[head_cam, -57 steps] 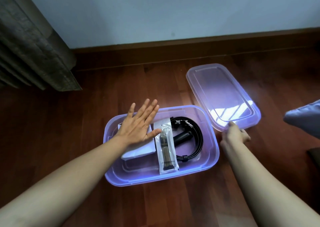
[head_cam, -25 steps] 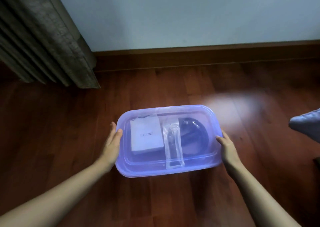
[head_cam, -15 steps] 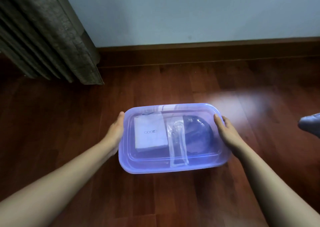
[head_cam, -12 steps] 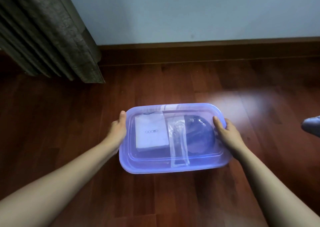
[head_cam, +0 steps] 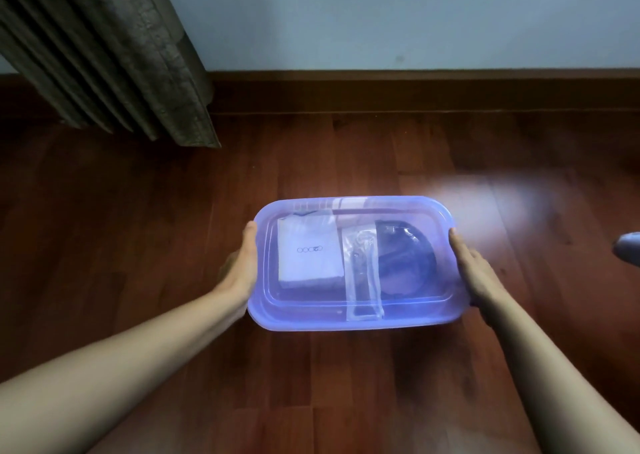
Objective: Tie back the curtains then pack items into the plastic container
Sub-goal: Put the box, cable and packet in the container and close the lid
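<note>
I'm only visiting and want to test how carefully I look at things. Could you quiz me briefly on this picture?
1. True or false: the translucent purple plastic lid lies on the brown wooden floor beside the translucent purple plastic container.
2. Which item sits leftmost inside? A) white rectangular box B) clear plastic packet C) dark coiled cord
3. What do the left hand and right hand touch?
Key: 1 false, the lid covers the container. 2 A. 3 The container's short ends, one hand each.
</note>
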